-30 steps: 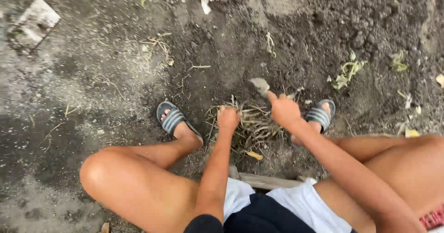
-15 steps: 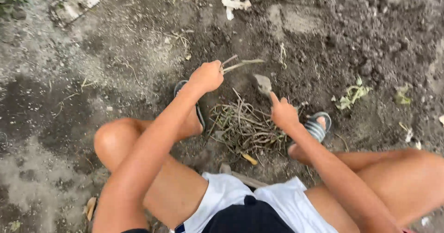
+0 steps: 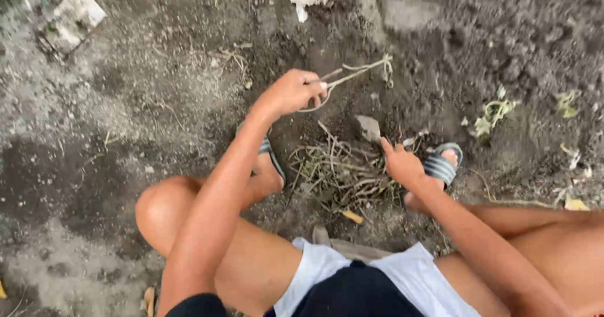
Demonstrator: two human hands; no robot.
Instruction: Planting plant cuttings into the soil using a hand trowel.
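A pale, thin, dry root stem (image 3: 352, 75) is pinched in the closed left hand (image 3: 290, 92) above the tangled brown root pile (image 3: 336, 172). The grey-bladed trowel (image 3: 369, 128) beside that pile is gripped by the right hand (image 3: 402, 166), forefinger extended.

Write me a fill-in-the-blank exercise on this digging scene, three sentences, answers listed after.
1. The left hand grips a pale, stringy ____ lifted above the dark soil.
2. The right hand holds a small trowel whose blade points into the ____.
3. A heap of pulled roots lies between the person's two striped ____.

Missing words: root; soil; sandals
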